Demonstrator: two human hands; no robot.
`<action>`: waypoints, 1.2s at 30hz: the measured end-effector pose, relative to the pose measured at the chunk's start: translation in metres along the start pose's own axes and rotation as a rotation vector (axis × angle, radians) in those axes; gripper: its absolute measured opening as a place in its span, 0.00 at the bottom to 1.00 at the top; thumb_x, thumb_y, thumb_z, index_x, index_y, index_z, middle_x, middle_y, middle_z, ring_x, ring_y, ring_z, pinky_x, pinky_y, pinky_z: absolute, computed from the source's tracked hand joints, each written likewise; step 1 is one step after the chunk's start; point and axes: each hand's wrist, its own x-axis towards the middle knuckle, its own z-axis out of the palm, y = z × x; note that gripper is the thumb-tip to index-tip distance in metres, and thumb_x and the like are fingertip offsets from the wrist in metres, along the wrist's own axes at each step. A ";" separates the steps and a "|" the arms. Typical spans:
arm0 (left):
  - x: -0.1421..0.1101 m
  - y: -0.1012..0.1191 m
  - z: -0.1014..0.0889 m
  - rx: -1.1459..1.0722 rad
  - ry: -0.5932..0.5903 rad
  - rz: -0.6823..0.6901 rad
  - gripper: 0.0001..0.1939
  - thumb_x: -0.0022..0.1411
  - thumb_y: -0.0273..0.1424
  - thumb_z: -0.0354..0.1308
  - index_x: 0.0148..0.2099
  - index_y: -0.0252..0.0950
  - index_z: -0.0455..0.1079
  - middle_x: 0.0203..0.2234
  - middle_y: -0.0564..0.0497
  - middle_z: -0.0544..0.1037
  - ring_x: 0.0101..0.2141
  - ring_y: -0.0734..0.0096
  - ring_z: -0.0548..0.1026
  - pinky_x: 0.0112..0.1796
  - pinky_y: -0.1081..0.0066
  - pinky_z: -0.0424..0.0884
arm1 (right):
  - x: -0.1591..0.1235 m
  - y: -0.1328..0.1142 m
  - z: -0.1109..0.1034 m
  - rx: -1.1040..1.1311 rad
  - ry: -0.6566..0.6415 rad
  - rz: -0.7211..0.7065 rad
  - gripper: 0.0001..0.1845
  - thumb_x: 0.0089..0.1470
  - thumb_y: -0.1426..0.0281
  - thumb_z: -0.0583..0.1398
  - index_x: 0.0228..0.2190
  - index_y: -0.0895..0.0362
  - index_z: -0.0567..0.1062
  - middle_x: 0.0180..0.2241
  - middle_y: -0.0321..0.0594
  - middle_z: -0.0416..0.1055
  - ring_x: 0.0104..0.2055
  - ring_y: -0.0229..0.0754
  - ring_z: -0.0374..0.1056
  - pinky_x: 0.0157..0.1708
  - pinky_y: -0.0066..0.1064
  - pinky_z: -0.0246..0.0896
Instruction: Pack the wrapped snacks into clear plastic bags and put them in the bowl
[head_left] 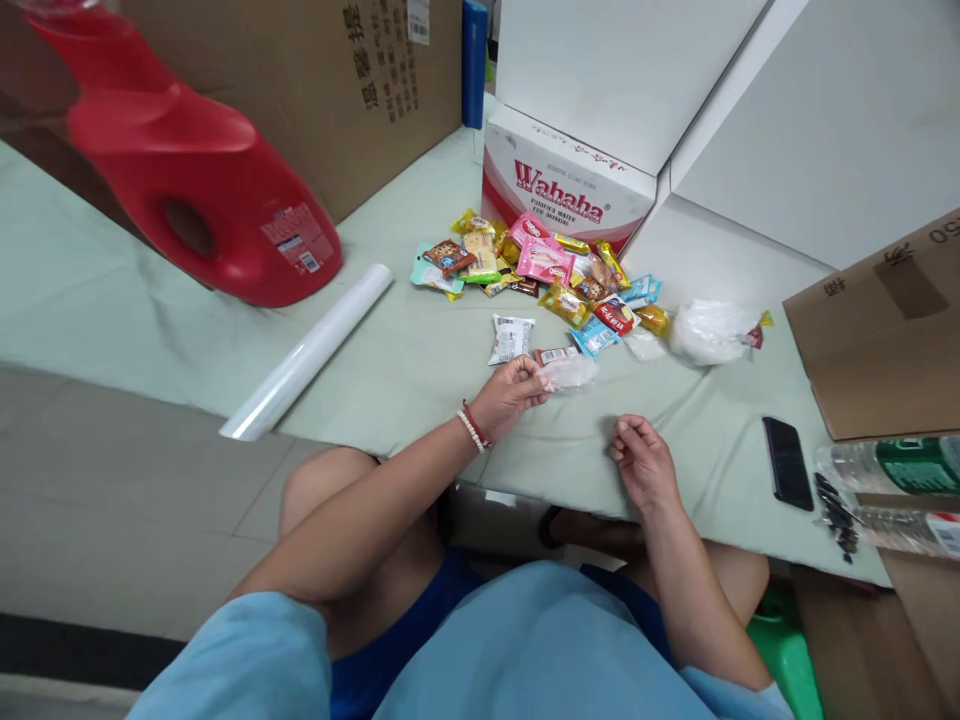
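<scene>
My left hand [512,393] pinches a small clear plastic bag [570,373] just above the pale green cloth [405,350]. A bead bracelet circles that wrist. My right hand [643,460] hovers a little to the right, its fingers curled loosely with nothing visible in them. Just beyond the left hand lie a white snack packet [511,338] and a brown packet [553,355]. Further back is a pile of several colourful snack packets [540,265].
A red detergent jug [202,180] and a white roll [311,350] lie at the left. A Wahaha box [562,185] and white boxes stand behind. A crumpled clear bag [712,332], black phone [787,462], cardboard [885,330] and water bottles [892,465] are at the right.
</scene>
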 end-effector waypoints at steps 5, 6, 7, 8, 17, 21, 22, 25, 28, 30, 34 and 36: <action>-0.004 -0.008 0.005 0.049 -0.044 -0.012 0.16 0.46 0.29 0.69 0.35 0.36 0.65 0.28 0.57 0.71 0.28 0.80 0.69 0.31 0.77 0.65 | 0.006 -0.009 0.021 -0.114 -0.067 -0.059 0.28 0.41 0.58 0.75 0.45 0.47 0.78 0.43 0.35 0.73 0.30 0.33 0.64 0.22 0.23 0.58; -0.004 -0.010 0.006 0.057 -0.034 -0.016 0.16 0.47 0.31 0.70 0.36 0.36 0.66 0.27 0.57 0.70 0.27 0.80 0.68 0.30 0.77 0.64 | 0.008 -0.010 0.027 -0.177 -0.124 -0.048 0.28 0.40 0.58 0.75 0.44 0.48 0.78 0.42 0.36 0.74 0.29 0.34 0.63 0.21 0.23 0.57; -0.004 -0.012 0.006 0.068 -0.018 -0.014 0.17 0.48 0.34 0.70 0.36 0.36 0.67 0.26 0.58 0.69 0.26 0.81 0.66 0.28 0.77 0.62 | 0.009 -0.010 0.033 -0.241 -0.171 -0.038 0.26 0.40 0.57 0.75 0.41 0.50 0.79 0.37 0.36 0.74 0.27 0.34 0.61 0.20 0.23 0.56; -0.003 -0.013 0.006 0.084 0.002 -0.007 0.18 0.49 0.37 0.71 0.36 0.36 0.67 0.25 0.58 0.69 0.24 0.81 0.65 0.27 0.77 0.61 | 0.010 -0.010 0.038 -0.292 -0.200 -0.031 0.23 0.40 0.57 0.75 0.37 0.53 0.80 0.30 0.34 0.72 0.25 0.33 0.59 0.19 0.23 0.53; 0.003 -0.003 -0.003 0.192 -0.042 0.045 0.27 0.48 0.50 0.73 0.38 0.36 0.69 0.34 0.52 0.78 0.34 0.72 0.73 0.35 0.73 0.65 | 0.016 -0.035 0.023 0.008 -0.313 0.063 0.16 0.45 0.59 0.72 0.30 0.52 0.73 0.23 0.29 0.55 0.20 0.31 0.39 0.16 0.23 0.36; 0.001 -0.005 -0.001 0.249 -0.040 0.030 0.26 0.52 0.52 0.71 0.39 0.37 0.68 0.27 0.55 0.72 0.24 0.78 0.65 0.26 0.75 0.57 | 0.009 -0.028 0.029 -0.128 -0.140 -0.088 0.18 0.51 0.53 0.68 0.31 0.52 0.72 0.25 0.30 0.60 0.20 0.32 0.46 0.17 0.24 0.40; 0.000 -0.006 0.001 0.254 -0.038 0.035 0.26 0.53 0.52 0.70 0.39 0.36 0.68 0.27 0.56 0.71 0.23 0.79 0.63 0.25 0.75 0.55 | 0.007 -0.022 0.034 -0.219 -0.100 -0.148 0.18 0.52 0.52 0.68 0.33 0.52 0.73 0.26 0.31 0.63 0.21 0.32 0.50 0.18 0.25 0.44; -0.002 -0.008 0.004 0.224 -0.048 0.033 0.28 0.51 0.52 0.72 0.40 0.36 0.67 0.29 0.56 0.73 0.24 0.80 0.63 0.25 0.76 0.56 | 0.002 -0.003 0.048 -0.535 -0.109 -0.293 0.22 0.47 0.55 0.71 0.42 0.50 0.76 0.32 0.33 0.72 0.25 0.36 0.59 0.26 0.29 0.59; -0.002 -0.006 0.001 0.150 -0.026 0.008 0.30 0.47 0.50 0.74 0.40 0.37 0.66 0.31 0.55 0.74 0.26 0.79 0.68 0.26 0.77 0.60 | 0.003 0.004 0.048 -0.610 -0.117 -0.310 0.19 0.48 0.58 0.70 0.42 0.50 0.77 0.29 0.32 0.71 0.25 0.37 0.59 0.29 0.31 0.60; 0.001 -0.002 -0.003 0.085 0.014 -0.003 0.30 0.46 0.49 0.75 0.39 0.37 0.64 0.28 0.57 0.73 0.23 0.80 0.67 0.24 0.77 0.59 | 0.006 0.000 0.037 -0.509 -0.074 -0.292 0.16 0.51 0.57 0.69 0.40 0.51 0.78 0.26 0.31 0.68 0.24 0.37 0.57 0.26 0.29 0.56; 0.006 0.003 -0.013 -0.029 0.042 0.032 0.26 0.49 0.44 0.75 0.37 0.38 0.62 0.18 0.64 0.60 0.17 0.85 0.56 0.21 0.79 0.52 | 0.005 -0.011 0.002 -0.354 -0.012 -0.310 0.15 0.47 0.59 0.72 0.36 0.52 0.79 0.26 0.32 0.69 0.25 0.36 0.58 0.26 0.29 0.55; 0.007 0.003 -0.014 -0.021 0.046 0.034 0.25 0.51 0.43 0.74 0.36 0.38 0.62 0.18 0.64 0.60 0.18 0.84 0.56 0.22 0.79 0.53 | 0.000 -0.012 -0.012 -0.327 -0.009 -0.327 0.14 0.44 0.60 0.73 0.32 0.52 0.79 0.29 0.34 0.72 0.27 0.37 0.61 0.29 0.31 0.58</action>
